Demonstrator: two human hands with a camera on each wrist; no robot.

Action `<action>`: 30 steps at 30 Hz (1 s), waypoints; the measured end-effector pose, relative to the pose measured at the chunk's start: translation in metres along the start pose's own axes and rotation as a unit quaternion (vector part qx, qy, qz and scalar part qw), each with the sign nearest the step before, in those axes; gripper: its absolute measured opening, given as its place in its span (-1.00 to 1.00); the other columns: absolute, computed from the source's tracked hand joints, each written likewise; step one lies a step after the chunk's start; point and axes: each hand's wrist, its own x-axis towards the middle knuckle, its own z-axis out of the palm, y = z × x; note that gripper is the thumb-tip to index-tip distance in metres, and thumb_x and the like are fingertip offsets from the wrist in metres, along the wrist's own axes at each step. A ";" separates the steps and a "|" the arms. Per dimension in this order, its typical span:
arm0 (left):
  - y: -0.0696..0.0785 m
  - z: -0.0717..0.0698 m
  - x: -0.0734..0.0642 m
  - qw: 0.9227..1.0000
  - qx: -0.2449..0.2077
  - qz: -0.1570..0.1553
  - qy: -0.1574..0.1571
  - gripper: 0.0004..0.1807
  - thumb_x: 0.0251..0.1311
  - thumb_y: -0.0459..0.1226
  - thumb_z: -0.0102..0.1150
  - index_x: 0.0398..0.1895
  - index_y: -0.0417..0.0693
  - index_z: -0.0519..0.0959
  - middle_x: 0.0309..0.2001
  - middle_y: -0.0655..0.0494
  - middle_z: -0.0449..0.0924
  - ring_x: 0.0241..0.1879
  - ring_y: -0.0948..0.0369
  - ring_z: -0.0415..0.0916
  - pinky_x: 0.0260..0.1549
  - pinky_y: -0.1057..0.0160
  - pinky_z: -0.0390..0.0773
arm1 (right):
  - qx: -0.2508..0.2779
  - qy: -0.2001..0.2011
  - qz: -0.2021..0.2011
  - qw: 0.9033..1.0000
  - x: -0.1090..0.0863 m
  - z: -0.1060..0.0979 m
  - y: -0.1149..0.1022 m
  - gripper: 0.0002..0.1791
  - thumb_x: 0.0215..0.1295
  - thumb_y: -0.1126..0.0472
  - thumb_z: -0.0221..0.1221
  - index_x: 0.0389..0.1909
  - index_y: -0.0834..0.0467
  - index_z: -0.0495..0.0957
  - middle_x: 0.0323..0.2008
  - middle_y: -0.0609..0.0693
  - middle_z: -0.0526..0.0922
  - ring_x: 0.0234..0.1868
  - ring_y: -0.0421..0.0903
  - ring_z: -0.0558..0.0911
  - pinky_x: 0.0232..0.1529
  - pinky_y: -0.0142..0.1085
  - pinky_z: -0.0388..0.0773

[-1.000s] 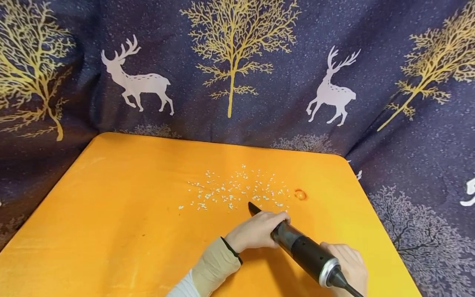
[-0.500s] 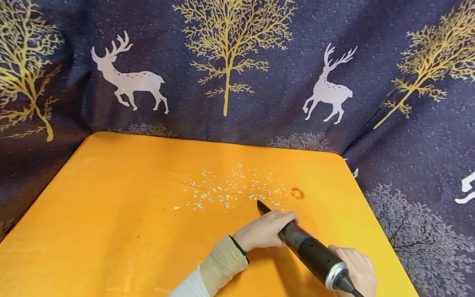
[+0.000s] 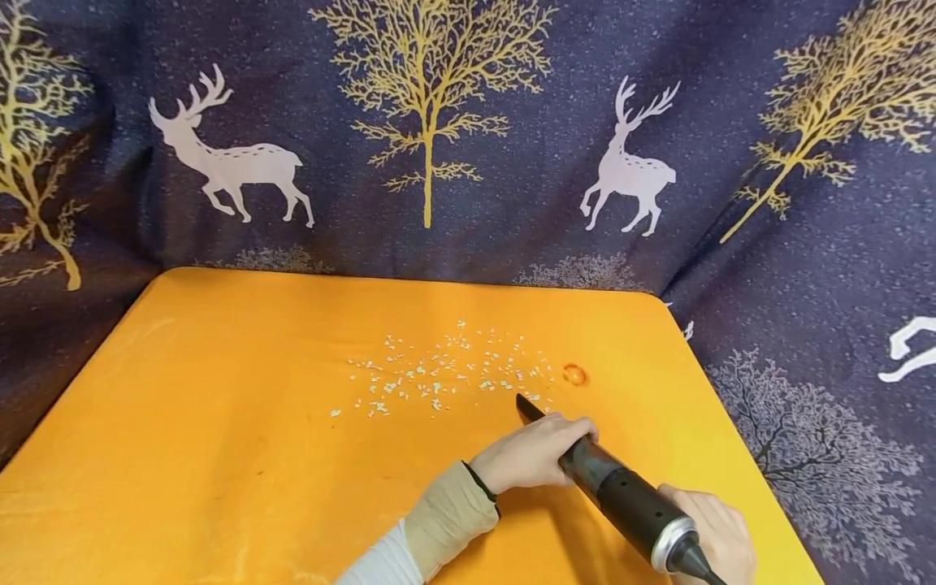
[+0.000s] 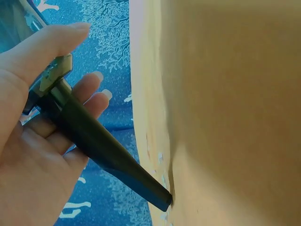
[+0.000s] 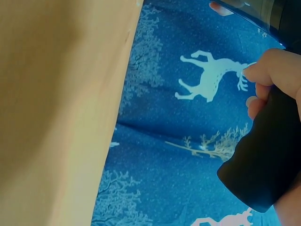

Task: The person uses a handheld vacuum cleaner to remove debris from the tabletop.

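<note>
A black handheld vacuum cleaner [image 3: 632, 500] with a silver ring at its rear slants over the table, held in both hands. My left hand [image 3: 530, 457] grips its front section, near the base of the crevice nozzle [image 4: 110, 150]. In the right wrist view, my right hand [image 5: 282, 70] grips the pistol handle [image 5: 265, 155]; in the head view that handle is hidden behind the body. Small whitish scraps [image 3: 435, 386] lie scattered across the table's far middle. The nozzle's tip is right at their near right edge, close to the tabletop.
The orange-yellow table [image 3: 219, 422] has rounded far corners. Right of the scraps is a reddish ring mark [image 3: 575, 374]. Dark blue cloth [image 3: 512, 203] printed with deer and trees hangs beyond the table's edges. A cord [image 3: 702, 569] runs from the vacuum's rear.
Both hands have moved the vacuum to the right, its nozzle tip shifting along the near edge of the scraps. The head view has turned slightly right.
</note>
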 end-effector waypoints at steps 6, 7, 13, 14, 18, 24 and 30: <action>0.001 0.003 0.006 1.000 -0.005 -0.001 -0.004 -0.45 0.01 -0.24 0.44 0.04 0.12 0.37 -0.06 0.26 0.62 -0.14 0.32 0.40 -0.09 0.48 0.36 | -0.007 -0.009 0.019 1.000 -0.001 -0.002 0.003 -0.70 0.11 0.19 -0.03 -0.27 0.25 0.60 -0.40 0.11 0.64 -0.31 0.00 0.49 -0.21 -0.21 0.25; 0.000 0.004 0.007 1.000 -0.007 0.000 -0.005 -0.46 0.02 -0.23 0.43 0.05 0.12 0.37 -0.06 0.25 0.62 -0.14 0.32 0.40 -0.09 0.48 0.36 | -0.008 -0.009 0.021 1.000 -0.001 -0.001 0.003 -0.69 0.11 0.19 -0.04 -0.27 0.25 0.60 -0.40 0.11 0.64 -0.31 0.00 0.49 -0.20 -0.20 0.26; -0.001 0.008 0.014 1.000 -0.005 0.007 -0.006 -0.44 0.04 -0.20 0.43 0.08 0.14 0.36 -0.03 0.27 0.61 -0.08 0.30 0.42 -0.06 0.49 0.38 | -0.010 -0.008 0.035 0.999 -0.004 -0.001 0.007 -0.70 -0.10 0.33 0.10 -0.25 0.24 0.60 -0.39 0.11 0.65 -0.29 -0.01 0.48 -0.21 -0.21 0.24; -0.001 0.009 0.015 1.000 -0.003 0.009 -0.006 -0.44 0.04 -0.19 0.43 0.08 0.14 0.36 -0.02 0.27 0.61 -0.07 0.30 0.42 -0.05 0.49 0.38 | -0.011 -0.009 0.037 0.999 -0.005 -0.001 0.008 -0.68 -0.13 0.34 0.12 -0.25 0.24 0.60 -0.38 0.11 0.65 -0.29 -0.01 0.48 -0.21 -0.22 0.24; -0.001 0.012 0.019 1.000 -0.001 0.014 -0.008 -0.44 0.04 -0.17 0.43 0.08 0.14 0.36 -0.01 0.28 0.61 -0.05 0.30 0.42 -0.03 0.51 0.38 | -0.017 -0.004 0.037 0.999 -0.007 -0.001 0.013 -0.65 -0.19 0.36 0.13 -0.24 0.25 0.61 -0.38 0.12 0.66 -0.29 -0.01 0.47 -0.24 -0.23 0.22; 0.002 0.015 0.026 1.000 -0.003 0.022 -0.010 -0.45 0.05 -0.19 0.42 0.07 0.14 0.35 0.00 0.29 0.61 -0.05 0.31 0.42 -0.02 0.51 0.37 | -0.021 -0.024 0.057 0.998 -0.008 -0.007 0.014 -0.67 -0.16 0.36 0.17 -0.25 0.22 0.59 -0.39 0.10 0.65 -0.32 0.00 0.48 -0.23 -0.23 0.22; 0.003 0.019 0.031 1.000 0.002 0.022 -0.009 -0.44 0.02 -0.23 0.44 0.06 0.13 0.36 -0.02 0.30 0.58 -0.05 0.32 0.43 0.02 0.49 0.36 | -0.030 -0.026 0.074 0.996 -0.010 -0.010 0.013 -0.66 -0.17 0.39 0.22 -0.24 0.21 0.60 -0.39 0.10 0.65 -0.32 0.04 0.49 -0.23 -0.24 0.21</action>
